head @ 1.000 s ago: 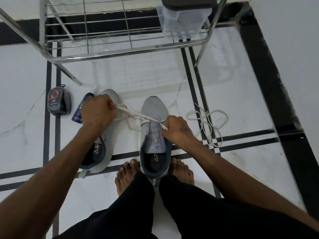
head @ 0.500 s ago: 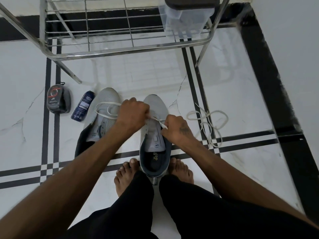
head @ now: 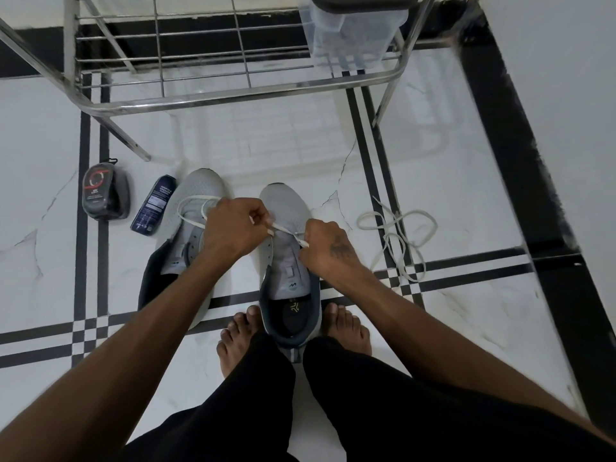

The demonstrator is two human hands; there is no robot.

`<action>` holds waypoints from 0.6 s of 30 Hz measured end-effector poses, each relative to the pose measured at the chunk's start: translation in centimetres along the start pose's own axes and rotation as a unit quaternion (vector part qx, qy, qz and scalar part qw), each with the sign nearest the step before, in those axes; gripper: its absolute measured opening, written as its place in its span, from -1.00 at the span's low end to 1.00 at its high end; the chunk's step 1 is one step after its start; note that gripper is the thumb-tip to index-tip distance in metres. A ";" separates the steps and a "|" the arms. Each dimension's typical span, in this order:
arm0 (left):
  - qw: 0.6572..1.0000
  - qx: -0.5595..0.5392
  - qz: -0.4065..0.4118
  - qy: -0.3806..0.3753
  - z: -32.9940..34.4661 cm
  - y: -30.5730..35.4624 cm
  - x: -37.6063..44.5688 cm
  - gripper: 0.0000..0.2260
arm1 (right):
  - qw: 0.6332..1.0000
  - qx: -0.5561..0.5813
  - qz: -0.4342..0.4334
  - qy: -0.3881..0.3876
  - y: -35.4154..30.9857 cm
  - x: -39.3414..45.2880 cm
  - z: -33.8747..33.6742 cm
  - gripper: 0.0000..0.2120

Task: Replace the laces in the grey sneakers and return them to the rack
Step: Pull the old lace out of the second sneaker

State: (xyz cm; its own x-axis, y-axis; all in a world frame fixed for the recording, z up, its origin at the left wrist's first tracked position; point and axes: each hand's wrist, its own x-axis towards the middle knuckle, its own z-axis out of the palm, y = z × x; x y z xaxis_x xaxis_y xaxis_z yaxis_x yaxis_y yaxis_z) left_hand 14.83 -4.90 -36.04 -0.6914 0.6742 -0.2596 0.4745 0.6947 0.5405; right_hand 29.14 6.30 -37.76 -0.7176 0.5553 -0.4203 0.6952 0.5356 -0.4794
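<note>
Between your bare feet on the tiled floor [head: 466, 181], your left hand [head: 233, 228] and right hand [head: 328, 246] each pinch an end of the white lace [head: 283, 230] stretched across the right grey sneaker [head: 286, 248], threaded only near the toe. Beside it, the left grey sneaker [head: 193, 208] carries a loose, unfinished lace, and a removed lace [head: 396, 235] lies well apart. Judged early: both lacings and return to the steel rack [head: 233, 91] remain.
</note>
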 end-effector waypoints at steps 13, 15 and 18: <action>0.947 0.087 0.260 -0.167 1.2 1.4 -2.1 -0.94 | 0.998 -0.043 -0.038 -0.023 -1.0 -0.1 0.1 -0.85; 0.953 0.072 0.231 -0.181 1.2 1.3 -1.9 -0.95 | 0.998 -0.051 -0.039 -0.027 -1.1 0.1 0.0 -0.86; 0.963 0.023 0.197 -0.182 0.6 0.3 -1.5 -0.86 | 0.999 -0.011 0.002 -0.035 -1.0 0.0 0.1 -0.90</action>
State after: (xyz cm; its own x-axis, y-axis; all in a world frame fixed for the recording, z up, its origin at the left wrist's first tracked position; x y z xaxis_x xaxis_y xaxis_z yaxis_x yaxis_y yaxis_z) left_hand 16.33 -5.53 -35.91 -0.2196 0.9250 -0.3102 0.6904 0.3720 0.6205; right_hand 28.47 5.68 -37.37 -0.7154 0.5115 -0.4760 0.6983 0.5471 -0.4616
